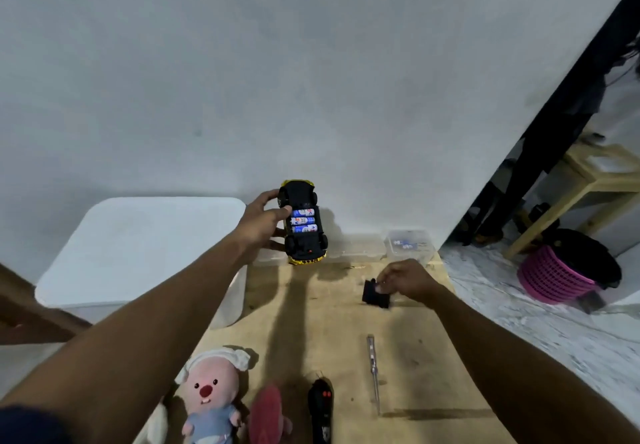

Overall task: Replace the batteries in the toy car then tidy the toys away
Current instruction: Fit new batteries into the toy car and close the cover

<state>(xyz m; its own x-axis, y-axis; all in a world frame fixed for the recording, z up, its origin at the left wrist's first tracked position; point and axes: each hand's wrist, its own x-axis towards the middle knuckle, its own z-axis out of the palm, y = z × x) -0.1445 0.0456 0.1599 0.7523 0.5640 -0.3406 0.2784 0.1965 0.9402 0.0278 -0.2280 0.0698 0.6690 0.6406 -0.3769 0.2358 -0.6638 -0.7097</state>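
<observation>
The left hand (265, 222) holds the toy car (304, 223) up above the far edge of the bench (346, 332), its grip closed round the car's left side with the thumb across the underside; the car is turned belly-up, a glossy black plastic chassis with yellow bodywork showing at both ends and black wheels at the corners; its battery bay lies open, and three cylindrical batteries (304, 221) with blue and white wrappers sit side by side in it. The right hand (407, 279) is low over the bench to the right, fingertips pinched on a small flat black battery cover (375, 294), roughly rectangular and matte. The bench is pale raw wood, grainy and scuffed; a slim metal screwdriver (373, 372) lies on it nearer, pointing lengthwise. At the near edge sit a soft pink plush toy (209, 398) in a white cap and blue clothing, a fuzzy red plush piece (268, 412) beside it, and a black remote control (321, 409) with red buttons. Along the far edge stand clear plastic boxes; the right one, a small clear container (410, 246), holds some blue and white items too blurred to name. To the left stands a large white plastic storage bin (138, 249) with a smooth rounded lid; on the floor at right is a pink ribbed basket (554, 279).
</observation>
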